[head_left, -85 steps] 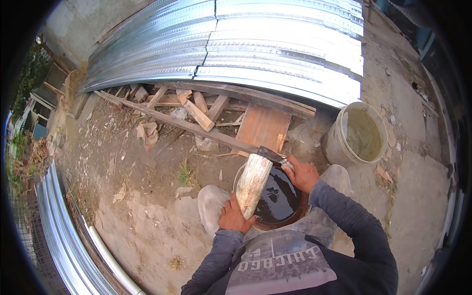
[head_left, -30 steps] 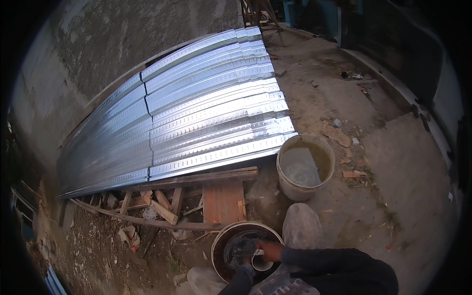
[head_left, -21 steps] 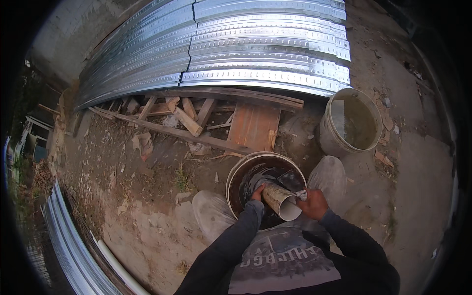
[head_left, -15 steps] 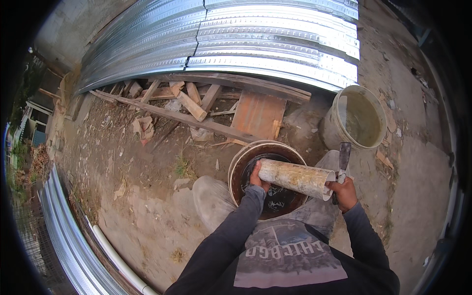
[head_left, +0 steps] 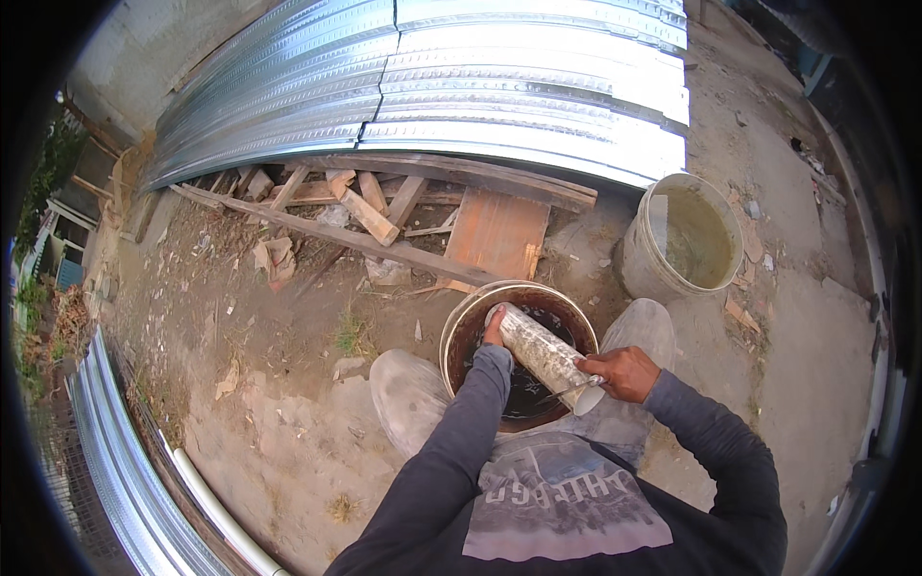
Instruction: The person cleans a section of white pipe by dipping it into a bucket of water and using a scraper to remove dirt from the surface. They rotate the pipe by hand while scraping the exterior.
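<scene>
A short white plastic pipe (head_left: 540, 348), crusted with dirt, slants across the mouth of a bucket (head_left: 448, 357) between my knees. Dark liquid fills the bucket's lower part. My left hand (head_left: 495, 328) grips the pipe's far end, its fingers partly hidden behind it. Closed around a hand tool, my right hand (head_left: 624, 372) is at the pipe's near end. The tool's thin metal blade (head_left: 574, 387) lies across the pipe there; its handle is hidden in my fist.
A second bucket (head_left: 634, 257) with cloudy liquid stands ahead to the right. Corrugated metal sheets (head_left: 519, 86) lie beyond, with wooden beams (head_left: 432, 171) and a reddish board (head_left: 495, 235) at their edge. More metal sheeting (head_left: 125, 451) and a long white pipe (head_left: 216, 509) lie at left.
The pipe has turned and its near end has dropped left, toward me. My right hand has moved left with the tool, bringing the blade across the pipe; the dark handle no longer shows.
</scene>
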### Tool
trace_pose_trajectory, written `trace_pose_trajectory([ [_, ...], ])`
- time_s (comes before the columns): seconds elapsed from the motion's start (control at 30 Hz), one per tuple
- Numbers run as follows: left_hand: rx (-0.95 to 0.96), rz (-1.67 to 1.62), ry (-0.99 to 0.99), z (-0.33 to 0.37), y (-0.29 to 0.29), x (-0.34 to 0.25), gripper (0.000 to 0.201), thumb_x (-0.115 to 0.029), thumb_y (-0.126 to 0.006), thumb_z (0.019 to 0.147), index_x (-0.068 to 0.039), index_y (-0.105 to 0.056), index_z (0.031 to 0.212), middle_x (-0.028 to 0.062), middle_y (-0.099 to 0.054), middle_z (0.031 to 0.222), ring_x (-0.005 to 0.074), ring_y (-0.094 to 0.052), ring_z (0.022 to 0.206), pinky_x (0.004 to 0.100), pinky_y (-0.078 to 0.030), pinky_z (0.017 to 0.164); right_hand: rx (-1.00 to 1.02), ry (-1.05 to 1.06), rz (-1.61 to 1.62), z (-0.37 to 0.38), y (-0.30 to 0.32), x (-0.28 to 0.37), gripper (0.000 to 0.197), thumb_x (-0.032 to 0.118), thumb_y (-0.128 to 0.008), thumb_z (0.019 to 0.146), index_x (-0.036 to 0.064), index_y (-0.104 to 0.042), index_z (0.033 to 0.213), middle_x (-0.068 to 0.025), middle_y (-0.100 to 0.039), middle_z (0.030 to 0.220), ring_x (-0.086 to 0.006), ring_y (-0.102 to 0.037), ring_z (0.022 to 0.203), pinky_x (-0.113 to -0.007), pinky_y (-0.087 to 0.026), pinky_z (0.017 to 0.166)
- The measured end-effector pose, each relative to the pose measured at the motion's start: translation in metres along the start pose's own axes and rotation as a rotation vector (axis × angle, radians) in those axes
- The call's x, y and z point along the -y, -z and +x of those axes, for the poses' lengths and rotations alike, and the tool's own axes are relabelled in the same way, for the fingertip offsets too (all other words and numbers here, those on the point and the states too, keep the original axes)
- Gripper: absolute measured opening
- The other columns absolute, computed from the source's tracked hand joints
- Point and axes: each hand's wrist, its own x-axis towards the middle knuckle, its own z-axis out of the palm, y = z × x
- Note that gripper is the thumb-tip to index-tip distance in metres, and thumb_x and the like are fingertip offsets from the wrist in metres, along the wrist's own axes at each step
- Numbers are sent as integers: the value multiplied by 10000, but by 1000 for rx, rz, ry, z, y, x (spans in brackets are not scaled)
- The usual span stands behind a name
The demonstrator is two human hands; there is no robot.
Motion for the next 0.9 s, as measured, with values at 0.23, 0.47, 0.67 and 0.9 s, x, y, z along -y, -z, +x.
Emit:
trace_pose_trajectory([
  [0.23, -187, 1270, -424, -48, -10, -29, 604, -402, -670, 1003, 6, -578, 1438, 174, -619, 1441, 350, -628, 1277, 447, -486, 1084, -165, -174, 338, 35, 114, -24, 266, 177, -775, 908, 146, -755, 1172, -91, -767, 922, -290, -713, 738, -372, -564, 728],
  [0.47, 616, 1585, -524, -194, -81, -110, 1097, -464, -925, 727, 6, -383, 1557, 221, -553, 1488, 345, -562, 1364, 414, -441, 1138, -510, -340, 991, 124, 93, -56, 316, 349, -767, 969, 40, -710, 931, -31, -724, 854, -132, -675, 738, -308, -542, 685],
  [0.67, 104, 1632, -628, -236, -25, -166, 1243, -488, -944, 662, 32, -288, 1581, 290, -562, 1445, 382, -605, 1311, 425, -478, 1106, -391, -523, 901, 105, -4, 5, 466, 491, -646, 1024, 27, -684, 1029, -21, -650, 701, -106, -628, 636, -298, -487, 620],
  [0.9, -211, 2008, -708, -231, -19, -176, 1274, -632, -870, 694, -34, -246, 1631, 307, -593, 1386, 451, -635, 1228, 501, -527, 1025, 841, -222, -215, 147, -183, -10, 439, 377, -637, 981, 100, -707, 1314, -162, -716, 1310, -330, -693, 1206, -491, -570, 964],
])
